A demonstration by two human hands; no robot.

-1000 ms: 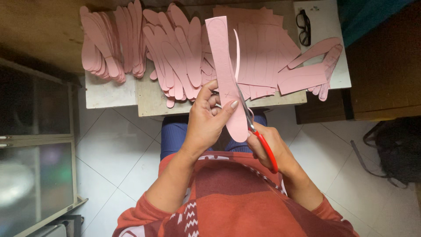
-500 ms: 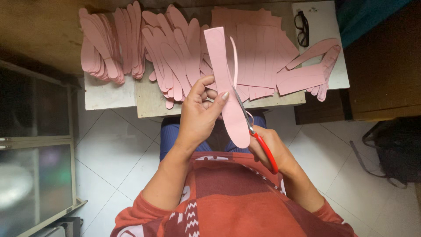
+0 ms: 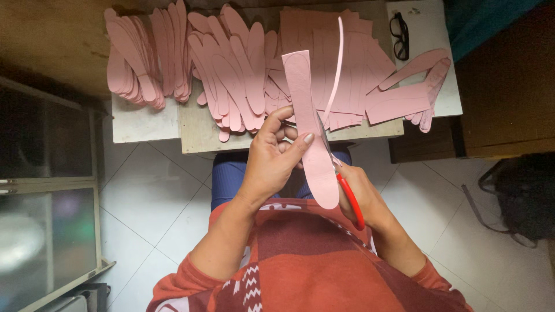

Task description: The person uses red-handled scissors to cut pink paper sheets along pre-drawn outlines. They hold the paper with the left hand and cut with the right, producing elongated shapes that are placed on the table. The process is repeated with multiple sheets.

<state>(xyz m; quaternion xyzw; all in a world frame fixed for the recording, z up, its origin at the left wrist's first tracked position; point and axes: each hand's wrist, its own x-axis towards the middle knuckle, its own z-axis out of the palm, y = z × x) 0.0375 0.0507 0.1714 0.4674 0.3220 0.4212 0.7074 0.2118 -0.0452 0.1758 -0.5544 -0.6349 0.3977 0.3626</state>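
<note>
the left hand (image 3: 276, 159) pinches a long pink sole-shaped piece (image 3: 312, 133) between thumb and curled fingers, holding it upright above the lap, just off the counter's near edge. the right hand (image 3: 359, 193) is closed around the red handles of the scissors (image 3: 347, 196), whose blades sit against the piece's right side about halfway up. a thin pink offcut strip (image 3: 334, 72) curls up and away from that side, attached near the blades as far as i can tell. judging by this, the lower end is already rounded and the right side is being trimmed; the top end looks square, so it seems uncut. both forearms are bent in close to the body, wrists raised.

on the counter (image 3: 196, 136), heaps of finished pink sole shapes (image 3: 231, 75) cover the far left and middle, while uncut pink sheets (image 3: 358, 63) lie toward the far right, so much work looks done and a stack remains. black glasses (image 3: 400, 34) rest at the far right corner.
</note>
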